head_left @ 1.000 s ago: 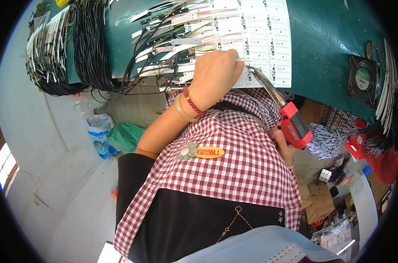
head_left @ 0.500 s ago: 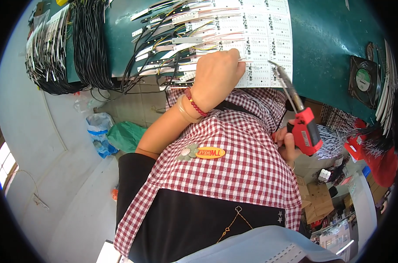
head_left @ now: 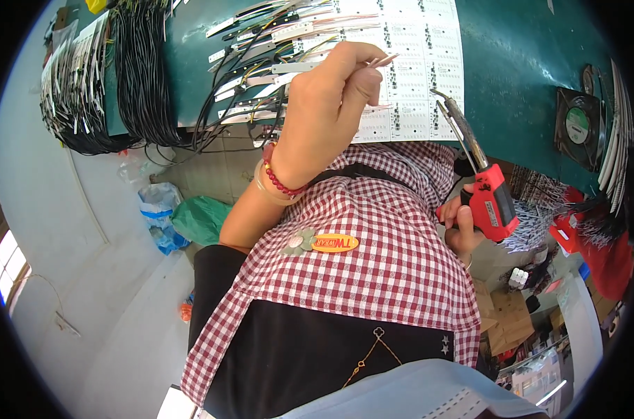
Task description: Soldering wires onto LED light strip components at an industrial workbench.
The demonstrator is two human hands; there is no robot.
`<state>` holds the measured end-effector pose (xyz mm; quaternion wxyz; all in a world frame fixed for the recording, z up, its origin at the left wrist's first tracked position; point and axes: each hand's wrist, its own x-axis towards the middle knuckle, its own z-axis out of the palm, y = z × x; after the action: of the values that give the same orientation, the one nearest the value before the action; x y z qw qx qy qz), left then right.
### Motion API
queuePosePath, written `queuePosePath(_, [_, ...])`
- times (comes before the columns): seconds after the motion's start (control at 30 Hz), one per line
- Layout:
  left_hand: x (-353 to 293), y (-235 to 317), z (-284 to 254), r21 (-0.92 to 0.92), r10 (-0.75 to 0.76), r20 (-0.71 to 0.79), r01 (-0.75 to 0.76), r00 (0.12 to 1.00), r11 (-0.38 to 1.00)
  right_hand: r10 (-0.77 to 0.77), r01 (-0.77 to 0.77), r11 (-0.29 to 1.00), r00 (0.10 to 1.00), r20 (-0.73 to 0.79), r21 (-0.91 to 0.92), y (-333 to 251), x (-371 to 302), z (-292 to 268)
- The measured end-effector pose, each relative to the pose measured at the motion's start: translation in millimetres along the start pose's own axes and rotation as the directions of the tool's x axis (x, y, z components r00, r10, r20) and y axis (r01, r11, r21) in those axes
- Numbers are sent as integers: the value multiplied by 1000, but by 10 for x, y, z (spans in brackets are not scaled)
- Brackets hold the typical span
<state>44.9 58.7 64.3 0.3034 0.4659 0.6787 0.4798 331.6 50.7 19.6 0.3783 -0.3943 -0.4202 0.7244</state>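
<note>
My left hand [head_left: 331, 105] is raised over the white circuit boards [head_left: 407, 77], thumb and forefinger pinching thin pale wires [head_left: 384, 61] whose tips stick out to the right. My right hand [head_left: 463, 227] grips a red and black soldering gun [head_left: 495, 202] near my apron. Its metal tip points up and left, at the right part of the boards; whether it touches them I cannot tell. White strips with coloured leads [head_left: 250, 52] lie across the boards' left side, beside my left hand, which hides part of them.
Black cable bundles [head_left: 142, 77] hang over the green table's [head_left: 505, 63] front edge at left, beside bundled white strips [head_left: 79, 84]. A small square fan [head_left: 578, 126] lies at the right edge. Below stand a green bag [head_left: 199, 218] and cardboard boxes [head_left: 509, 321].
My left hand has moved left and turned, lifting the wire ends up off the boards. The soldering gun has shifted slightly right, its tip a little higher.
</note>
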Motion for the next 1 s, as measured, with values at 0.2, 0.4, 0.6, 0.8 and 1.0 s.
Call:
queuePosePath(0.2, [60, 140, -167, -388, 118, -190, -185, 975, 903, 20, -20, 999, 1000, 6, -34, -11, 3, 2])
queuePosePath(0.4, [117, -155, -68, 265, -93, 202, 37, 975, 964, 50, -50, 993, 999, 0, -108, -7, 10, 40])
queuePosePath(0.6, [37, -438, 230, 508, -126, 119, 48, 985, 860, 157, -146, 967, 987, 35, -211, 78, -46, -85])
queuePosePath(0.8, [70, -419, 266, 578, -109, 106, 28, 988, 816, 142, -134, 977, 989, 37, -164, 67, 23, 50])
queuePosePath(1.0, [74, -394, 266, 560, -106, 91, 37, 990, 827, 190, -202, 963, 978, -80, -179, 58, 15, 84])
